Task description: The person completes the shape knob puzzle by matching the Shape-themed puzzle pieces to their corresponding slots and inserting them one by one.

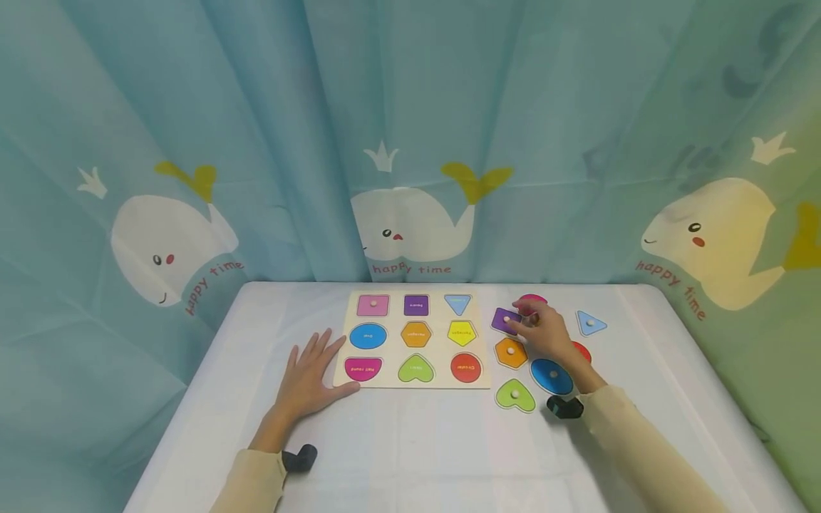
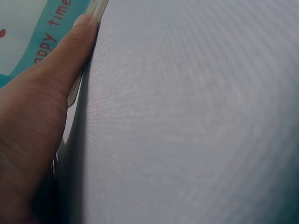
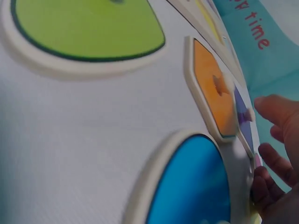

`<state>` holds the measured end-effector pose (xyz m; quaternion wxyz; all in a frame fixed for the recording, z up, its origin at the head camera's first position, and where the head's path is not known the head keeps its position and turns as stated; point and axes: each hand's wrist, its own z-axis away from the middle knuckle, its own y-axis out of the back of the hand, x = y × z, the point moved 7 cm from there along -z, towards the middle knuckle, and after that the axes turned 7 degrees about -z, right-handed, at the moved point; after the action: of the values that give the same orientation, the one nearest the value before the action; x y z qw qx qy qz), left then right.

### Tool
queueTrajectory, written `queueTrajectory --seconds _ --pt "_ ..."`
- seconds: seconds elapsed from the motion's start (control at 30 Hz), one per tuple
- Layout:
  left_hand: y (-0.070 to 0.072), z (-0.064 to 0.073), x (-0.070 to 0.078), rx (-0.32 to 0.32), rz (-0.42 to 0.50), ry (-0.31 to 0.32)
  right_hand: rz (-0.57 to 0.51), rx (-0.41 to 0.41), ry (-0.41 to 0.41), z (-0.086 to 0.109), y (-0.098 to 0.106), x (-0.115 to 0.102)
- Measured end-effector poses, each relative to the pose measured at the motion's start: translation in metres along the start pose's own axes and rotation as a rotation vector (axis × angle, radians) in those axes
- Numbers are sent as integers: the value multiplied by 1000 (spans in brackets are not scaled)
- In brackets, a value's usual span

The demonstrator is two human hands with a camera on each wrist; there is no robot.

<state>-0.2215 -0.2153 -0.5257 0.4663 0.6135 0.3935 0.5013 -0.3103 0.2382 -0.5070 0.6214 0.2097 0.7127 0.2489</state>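
My left hand (image 1: 311, 381) lies with fingers spread at the left edge of a wooden shape puzzle board (image 1: 393, 343). Its thumb touches the board's near corner. A pink square piece (image 1: 373, 308) with a knob sits in the board's far left space. My right hand (image 1: 545, 331) reaches over the loose pieces right of the board, thumb and index finger apart around a purple square piece (image 1: 502, 324). In the right wrist view, the thumb tip is close to that piece's knob (image 3: 251, 114), with a small gap between. Other fingers overlap a magenta piece (image 1: 529, 299).
Nearby lie an orange hexagon piece (image 1: 505, 354), a blue oval piece (image 1: 545, 369), a green heart piece (image 1: 509, 403), a light blue triangle piece (image 1: 585, 318) and a red piece (image 1: 582, 349), partly behind the wrist. A whale-print curtain (image 1: 410, 85) hangs behind the white table (image 1: 410, 449).
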Motion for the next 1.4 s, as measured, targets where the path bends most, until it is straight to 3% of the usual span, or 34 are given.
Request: queueTrajectory --seconds 0.33,0.6,1.4 --pt "3 1 1 7 4 3 59 56 35 -2 -8 -6" --pt "4 0 2 2 1 3 61 97 -5 -2 -10 -3" --pt "-3 0 -3 -3 -4 6 56 95 -65 0 -15 0"
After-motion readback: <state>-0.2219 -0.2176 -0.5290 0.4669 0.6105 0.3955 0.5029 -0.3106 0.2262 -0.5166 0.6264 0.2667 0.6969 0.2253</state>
